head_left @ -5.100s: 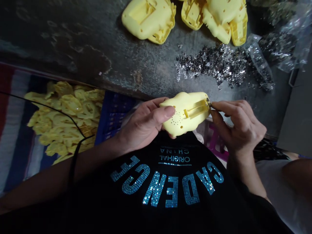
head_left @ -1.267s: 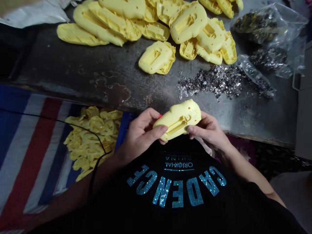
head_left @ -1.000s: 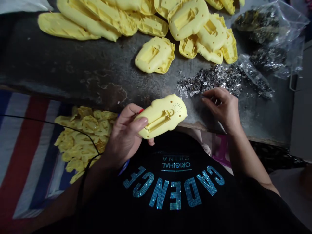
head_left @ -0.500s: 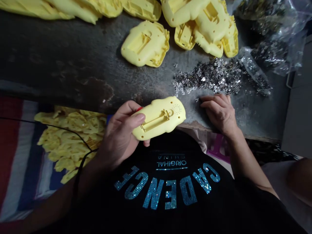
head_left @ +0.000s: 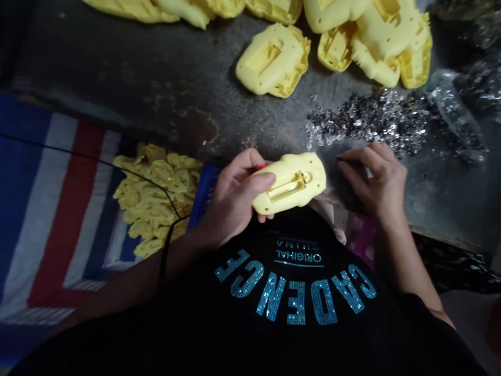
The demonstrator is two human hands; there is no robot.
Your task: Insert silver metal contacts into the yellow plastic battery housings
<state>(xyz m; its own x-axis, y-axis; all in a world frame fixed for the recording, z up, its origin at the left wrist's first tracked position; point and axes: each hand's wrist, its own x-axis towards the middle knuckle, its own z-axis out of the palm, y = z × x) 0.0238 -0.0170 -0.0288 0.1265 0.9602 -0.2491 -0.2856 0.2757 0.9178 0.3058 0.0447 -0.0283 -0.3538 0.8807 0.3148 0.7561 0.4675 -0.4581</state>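
My left hand (head_left: 238,201) grips a yellow plastic toy housing (head_left: 291,184), thumb on top and fingers beneath. Its outer face is turned up, showing a long battery slot, screw holes and a patch of tiny holes at the right end. A bit of red shows beside the index finger. My right hand (head_left: 376,175) is just above the table edge, thumb and index finger pinched together; a tiny dark thing may be at their tips, too small to make out. Just beyond it lies a heap of small shiny metal pieces (head_left: 368,122).
A lone yellow housing (head_left: 270,60) and a pile of more housings (head_left: 383,36) lie at the back of the dark table (head_left: 156,83). At right is a clear plastic bag (head_left: 456,109). A blue-rimmed container of yellow parts (head_left: 156,193) stands lower left, crossed by a black cord (head_left: 129,169).
The view has swung left, so things appear further right. My right hand, earlier resting by the metal pieces with fingers curled, has drawn back slightly in a pinch. My left hand keeps the housing.
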